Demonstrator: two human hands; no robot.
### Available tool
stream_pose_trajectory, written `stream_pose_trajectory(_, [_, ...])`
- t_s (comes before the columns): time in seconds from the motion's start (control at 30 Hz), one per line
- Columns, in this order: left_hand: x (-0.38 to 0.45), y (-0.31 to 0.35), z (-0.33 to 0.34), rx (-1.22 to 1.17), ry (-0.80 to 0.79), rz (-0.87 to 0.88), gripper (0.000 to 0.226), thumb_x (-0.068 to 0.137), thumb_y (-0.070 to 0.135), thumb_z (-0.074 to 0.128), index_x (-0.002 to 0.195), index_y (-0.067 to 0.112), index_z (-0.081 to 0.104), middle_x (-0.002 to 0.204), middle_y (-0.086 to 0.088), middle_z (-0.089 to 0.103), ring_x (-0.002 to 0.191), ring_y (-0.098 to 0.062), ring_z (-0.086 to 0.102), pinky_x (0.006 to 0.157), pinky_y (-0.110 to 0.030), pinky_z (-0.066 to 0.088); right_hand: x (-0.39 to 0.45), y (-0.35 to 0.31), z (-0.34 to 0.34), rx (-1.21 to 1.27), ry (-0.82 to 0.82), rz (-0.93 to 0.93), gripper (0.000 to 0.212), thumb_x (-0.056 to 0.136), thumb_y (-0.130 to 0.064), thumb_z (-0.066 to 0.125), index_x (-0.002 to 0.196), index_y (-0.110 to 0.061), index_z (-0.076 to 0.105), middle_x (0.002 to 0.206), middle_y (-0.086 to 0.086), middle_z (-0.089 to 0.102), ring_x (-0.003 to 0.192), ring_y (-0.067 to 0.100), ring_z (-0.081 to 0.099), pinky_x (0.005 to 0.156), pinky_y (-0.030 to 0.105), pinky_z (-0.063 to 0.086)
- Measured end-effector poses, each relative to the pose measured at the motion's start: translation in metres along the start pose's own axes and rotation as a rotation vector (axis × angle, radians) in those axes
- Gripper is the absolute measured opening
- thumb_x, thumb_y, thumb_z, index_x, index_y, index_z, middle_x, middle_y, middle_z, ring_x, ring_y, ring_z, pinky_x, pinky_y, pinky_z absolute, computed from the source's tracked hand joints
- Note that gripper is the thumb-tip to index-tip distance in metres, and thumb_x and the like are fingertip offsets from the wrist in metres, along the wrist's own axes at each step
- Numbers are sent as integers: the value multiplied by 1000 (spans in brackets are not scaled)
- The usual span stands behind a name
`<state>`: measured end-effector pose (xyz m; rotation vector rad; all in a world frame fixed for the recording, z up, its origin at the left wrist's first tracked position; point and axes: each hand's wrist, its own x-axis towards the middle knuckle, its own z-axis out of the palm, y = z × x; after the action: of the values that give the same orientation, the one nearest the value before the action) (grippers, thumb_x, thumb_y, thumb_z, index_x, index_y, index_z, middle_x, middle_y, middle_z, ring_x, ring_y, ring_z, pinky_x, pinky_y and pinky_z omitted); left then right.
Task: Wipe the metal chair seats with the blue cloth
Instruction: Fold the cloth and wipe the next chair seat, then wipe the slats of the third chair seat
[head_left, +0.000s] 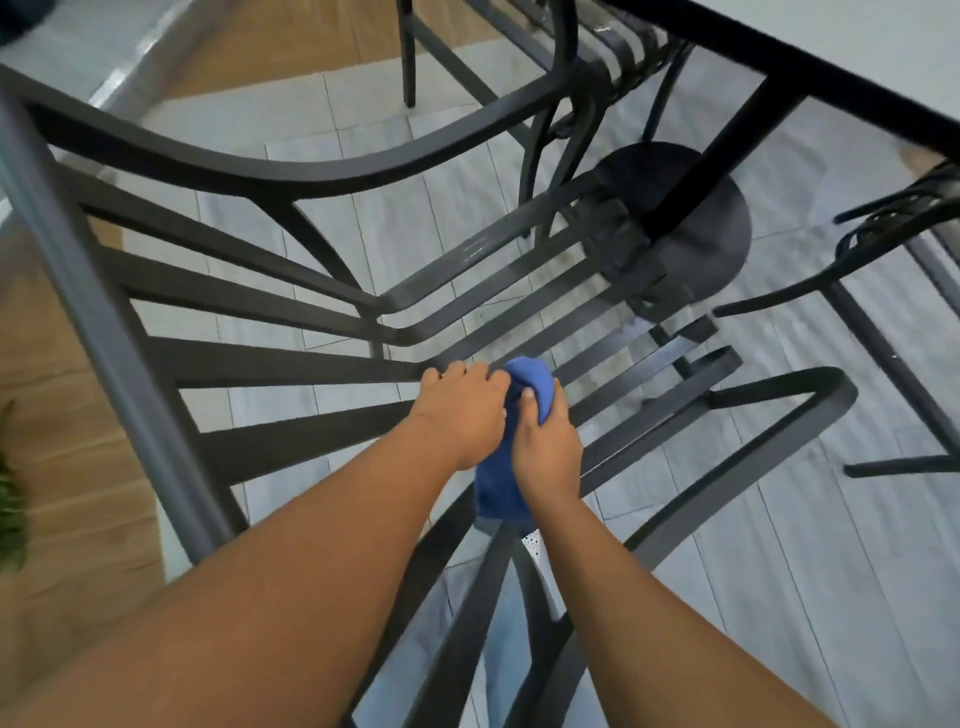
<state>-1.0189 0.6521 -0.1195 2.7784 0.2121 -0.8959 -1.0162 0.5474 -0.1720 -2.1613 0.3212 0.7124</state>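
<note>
Cloth (527, 387), blue and bunched, sits between two hands above a dark metal chair (332, 364), seen from overhead. The right hand (545, 447) grips the cloth, its fingers curled round the upper bunch and the thumb pressed across the front. A loose tail of the cloth hangs down below that hand, along the wrist. The left hand (462, 410) lies just beside the right, touching the cloth at its edge; its fingers bend forward over a slat, but the picture does not show whether they hold the cloth or only rest there. Both bare forearms reach in from the bottom of the view.

The chair fills the middle. Its flat slats fan out from the back on the left and run on as the seat (550, 317) toward the upper right. A curved armrest (291, 176) arcs across the top, and another bends round at lower right. The cloth is over the near part of the seat, where the back slats meet it.

A table edge (810, 67) crosses the top right corner, with a round black base (691, 218) under it on the pale tiled floor (779, 519). Parts of other dark chairs show at top and right. A green plant (10, 499) shows at the left edge.
</note>
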Motion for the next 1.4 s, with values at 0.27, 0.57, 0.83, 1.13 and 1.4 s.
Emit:
stream_pose_trajectory(0.27, [22, -41, -50, 142, -49, 230, 40, 100, 33, 29, 135, 15, 39, 137, -9, 40, 128, -27, 31, 105, -43, 25, 3, -39, 31, 85, 80, 25, 35, 101, -38, 32, 130, -26, 46, 102, -3, 57, 94, 17, 55, 70, 27, 36])
stream_pose_trajectory(0.57, [39, -120, -102, 326, 56, 355, 49, 100, 40, 32, 142, 15, 26, 148, -10, 20, 136, -26, 19, 109, -48, 21, 5, -112, 76, 117, 314, 202, 37, 95, -49, 36, 106, -17, 53, 95, 1, 60, 90, 22, 57, 73, 34, 44])
stream_pose_trajectory(0.83, [56, -154, -121, 406, 33, 323, 78, 92, 63, 10, 147, 14, -18, 154, -7, -24, 140, -28, -24, 112, -56, -9, 17, -152, 90, 103, 478, 209, 45, 82, -60, 56, 86, -16, 49, 95, 6, 52, 86, 24, 54, 67, 31, 39])
stream_pose_trajectory(1.13, [76, -167, -127, 362, 69, 286, 74, 93, 62, 8, 147, 18, -16, 154, -12, -22, 141, -29, -21, 111, -53, -11, 28, -179, 93, -149, 414, -60, 36, 92, -15, 53, 127, -21, 48, 136, 4, 39, 100, 25, 55, 70, 28, 38])
stream_pose_trajectory(1.4, [101, -195, -148, 377, 31, 291, 64, 97, 53, 7, 149, 19, -10, 156, -13, -15, 142, -27, -18, 111, -52, -11, 55, -217, 91, -251, 393, -44, 43, 98, -41, 36, 132, -16, 45, 138, 8, 40, 120, 27, 47, 81, 30, 42])
